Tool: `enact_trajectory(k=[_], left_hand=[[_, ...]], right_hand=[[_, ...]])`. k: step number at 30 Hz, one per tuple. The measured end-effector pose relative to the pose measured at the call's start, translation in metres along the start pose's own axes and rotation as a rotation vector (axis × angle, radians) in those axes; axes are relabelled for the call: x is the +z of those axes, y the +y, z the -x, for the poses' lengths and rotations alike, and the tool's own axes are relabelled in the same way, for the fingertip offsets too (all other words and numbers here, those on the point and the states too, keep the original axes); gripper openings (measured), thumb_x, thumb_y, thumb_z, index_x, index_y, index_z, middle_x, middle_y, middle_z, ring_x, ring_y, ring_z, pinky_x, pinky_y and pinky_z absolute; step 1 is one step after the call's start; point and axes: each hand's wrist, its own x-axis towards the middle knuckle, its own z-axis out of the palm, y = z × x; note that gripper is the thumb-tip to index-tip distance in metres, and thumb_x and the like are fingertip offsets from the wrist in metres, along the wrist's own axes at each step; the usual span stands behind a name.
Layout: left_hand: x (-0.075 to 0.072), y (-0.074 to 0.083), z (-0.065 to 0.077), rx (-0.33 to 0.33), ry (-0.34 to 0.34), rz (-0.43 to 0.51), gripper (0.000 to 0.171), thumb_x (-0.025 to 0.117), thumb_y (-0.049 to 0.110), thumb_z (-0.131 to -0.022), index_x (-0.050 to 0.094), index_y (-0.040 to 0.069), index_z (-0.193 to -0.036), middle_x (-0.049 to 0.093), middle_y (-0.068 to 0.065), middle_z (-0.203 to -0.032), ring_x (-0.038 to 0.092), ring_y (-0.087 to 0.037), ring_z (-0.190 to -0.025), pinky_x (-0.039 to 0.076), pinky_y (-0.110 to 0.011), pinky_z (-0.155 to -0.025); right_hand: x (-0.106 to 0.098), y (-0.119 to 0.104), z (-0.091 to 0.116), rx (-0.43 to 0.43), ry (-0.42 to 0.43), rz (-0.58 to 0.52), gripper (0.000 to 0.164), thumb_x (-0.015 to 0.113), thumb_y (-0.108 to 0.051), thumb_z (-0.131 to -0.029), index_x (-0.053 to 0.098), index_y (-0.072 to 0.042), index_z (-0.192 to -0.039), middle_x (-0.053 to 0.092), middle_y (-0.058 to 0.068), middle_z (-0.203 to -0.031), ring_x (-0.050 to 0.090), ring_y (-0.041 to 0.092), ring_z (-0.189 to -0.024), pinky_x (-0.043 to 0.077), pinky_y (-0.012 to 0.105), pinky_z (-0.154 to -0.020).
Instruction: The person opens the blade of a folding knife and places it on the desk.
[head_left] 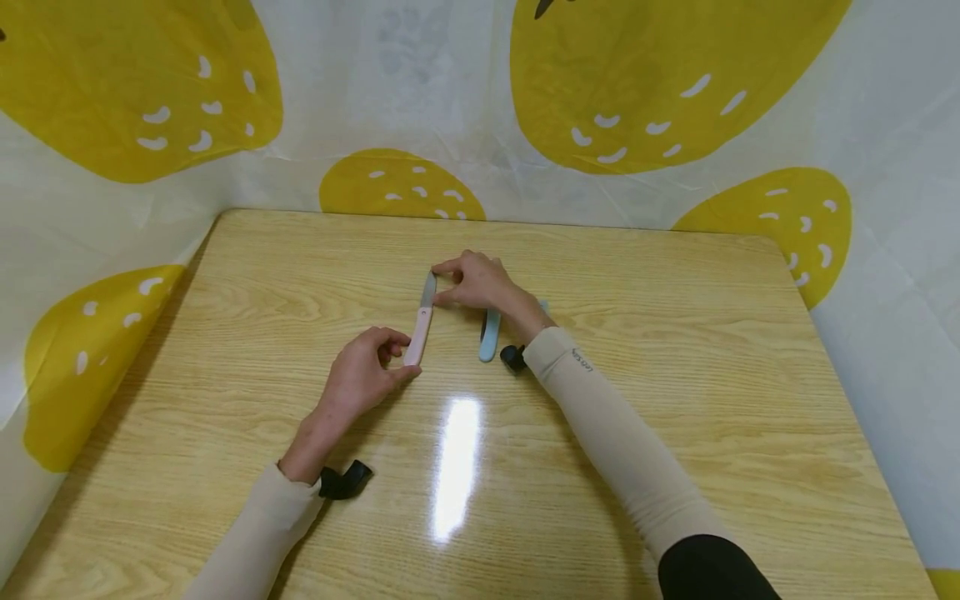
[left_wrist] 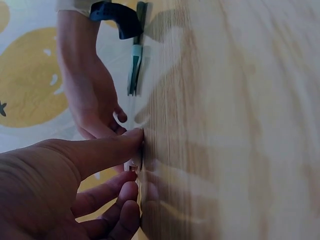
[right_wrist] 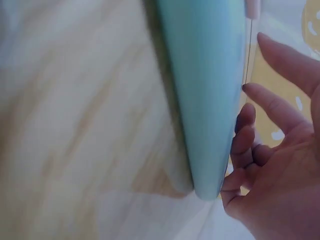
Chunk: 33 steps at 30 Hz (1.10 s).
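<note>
A small paring knife with a pink handle [head_left: 422, 332] and a grey blade [head_left: 428, 290] lies near the table's middle, tip pointing to the back. My left hand [head_left: 363, 371] holds the butt end of the handle between thumb and forefinger, its other fingers loosely bent. Beside the blade, my right hand [head_left: 480, 282] has thumb and forefinger spread along its right side, one near the tip and one near the handle. Under the right wrist lies a light blue tapered handle [head_left: 490, 336], large in the right wrist view; the hand hides its far end.
Another light blue piece [head_left: 544, 307] shows just past the right wrist. The wood-grain table [head_left: 675, 400] has white cloth with yellow fruit shapes [head_left: 397, 183] hanging around its back and sides. Black wrist mounts [head_left: 347, 481] jut from both cuffs.
</note>
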Motion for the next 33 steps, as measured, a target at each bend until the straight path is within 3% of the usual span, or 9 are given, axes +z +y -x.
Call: enact_trajectory(k=[8,13,16,21,25,33], left_hand=[[0.000,0.003,0.000,-0.007,-0.008,0.015,0.045,0.090,0.020,-0.083,0.071,0.003,-0.121,0.067,-0.008,-0.101,0.056,-0.022,-0.086,0.045,-0.033,-0.074],[0.000,0.006,-0.001,0.026,0.065,-0.002,0.049,0.090,0.021,-0.083,0.069,0.003,-0.124,0.068,-0.011,-0.106,0.059,-0.026,-0.091,0.047,-0.036,-0.078],[0.003,0.011,-0.002,0.059,0.118,-0.008,0.046,0.089,0.021,-0.084,0.071,0.004,-0.122,0.069,-0.012,-0.107,0.061,-0.027,-0.095,0.049,-0.038,-0.081],[0.008,0.020,-0.003,0.099,0.140,0.018,0.039,0.087,0.019,-0.086,0.072,0.003,-0.118,0.069,-0.012,-0.104,0.061,-0.027,-0.095,0.048,-0.036,-0.077],[0.012,0.029,-0.005,0.121,0.138,0.028,0.034,0.085,0.019,-0.089,0.073,0.003,-0.116,0.069,-0.011,-0.104,0.062,-0.026,-0.094,0.049,-0.035,-0.076],[0.021,0.043,-0.011,0.148,0.093,0.055,0.030,0.082,0.018,-0.091,0.072,0.002,-0.116,0.070,-0.013,-0.107,0.064,-0.028,-0.100,0.055,-0.042,-0.086]], right_hand=[[-0.015,0.002,0.005,0.026,-0.020,-0.078,0.052,0.075,-0.037,-0.096,0.064,-0.017,-0.143,0.067,0.008,-0.117,0.060,0.023,-0.106,0.049,0.038,-0.091],[-0.022,0.003,0.011,0.025,-0.014,-0.143,0.047,0.072,-0.033,-0.099,0.065,-0.012,-0.140,0.065,0.013,-0.129,0.061,0.028,-0.118,0.050,0.043,-0.102],[-0.023,0.006,0.016,0.019,-0.005,-0.176,0.044,0.070,-0.030,-0.100,0.065,-0.008,-0.139,0.065,0.016,-0.129,0.061,0.029,-0.117,0.051,0.043,-0.101],[-0.028,0.014,0.027,0.035,0.025,-0.242,0.040,0.067,-0.025,-0.102,0.066,-0.005,-0.136,0.065,0.016,-0.126,0.061,0.029,-0.112,0.051,0.042,-0.096],[-0.030,0.022,0.034,0.044,0.058,-0.266,0.037,0.066,-0.024,-0.103,0.067,-0.004,-0.135,0.066,0.016,-0.124,0.061,0.029,-0.112,0.051,0.042,-0.097],[-0.031,0.033,0.045,0.048,0.079,-0.293,0.035,0.065,-0.021,-0.103,0.067,-0.001,-0.132,0.067,0.018,-0.122,0.061,0.031,-0.112,0.051,0.044,-0.099]])
